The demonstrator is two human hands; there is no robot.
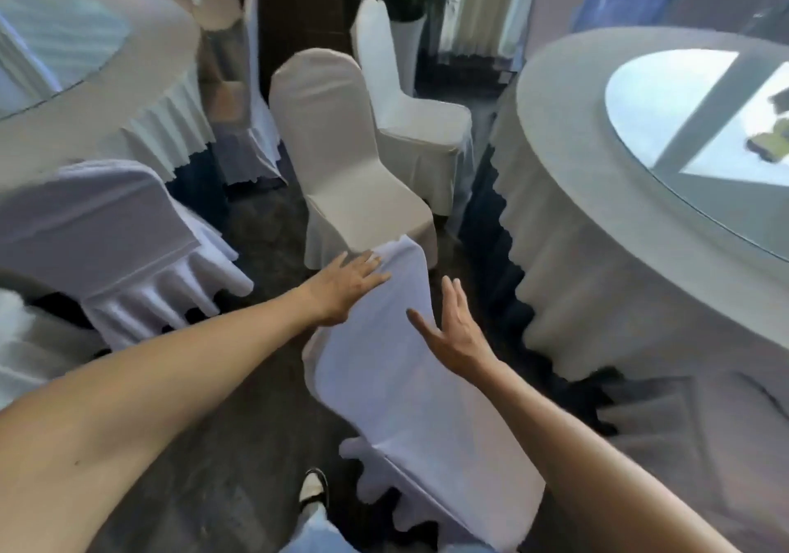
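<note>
A chair in a white fabric cover (397, 381) stands right in front of me, its back toward me. My left hand (346, 285) lies flat with straight fingers on the upper left edge of the chair back. My right hand (452, 330) is spread open just beside the right edge of the same back, thumb over the cover; I cannot tell whether it touches the fabric. Neither hand holds anything.
A beige-covered chair (341, 155) stands just beyond, a white one (410, 121) behind it, another (111, 245) at left. Round clothed tables stand at right (597, 219), with a glass turntable (700, 125), and far left (141, 95). Dark floor (239, 445) runs between; my shoe (314, 486) shows below.
</note>
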